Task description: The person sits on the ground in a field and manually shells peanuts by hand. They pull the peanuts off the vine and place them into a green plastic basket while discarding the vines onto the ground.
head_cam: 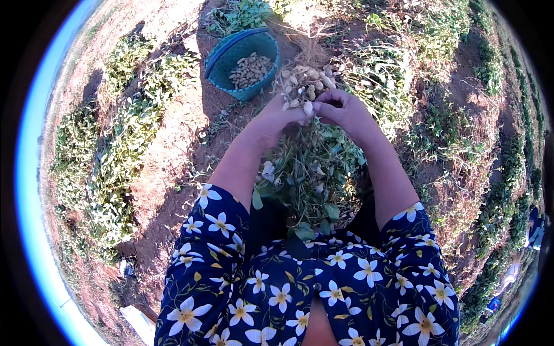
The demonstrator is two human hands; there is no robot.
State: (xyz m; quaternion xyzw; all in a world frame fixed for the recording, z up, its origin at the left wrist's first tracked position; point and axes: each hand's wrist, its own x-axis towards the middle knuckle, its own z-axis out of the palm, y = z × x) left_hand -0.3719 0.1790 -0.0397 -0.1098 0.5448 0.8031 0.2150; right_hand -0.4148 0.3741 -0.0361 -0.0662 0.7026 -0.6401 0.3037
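Observation:
My left hand (277, 119) is closed around the stems of an uprooted peanut plant, just below its cluster of peanut pods (303, 82). The plant's green leaves and stems (320, 164) hang down between my forearms. At the right side of the cluster, the thumb and fingers of my right hand (342, 108) pinch at a pale pod (308, 108). Beyond my left hand stands a green woven basket (242, 93), tilted in view, with a blue-edged handle. Loose peanuts (251, 71) cover part of its bottom.
Rows of pulled peanut plants (125, 164) lie along the left over reddish soil (158, 173). More plants (385, 82) lie on the right. A white sheet or sack (137, 322) is at the lower left. Small dark and white items (536, 229) show at the right edge.

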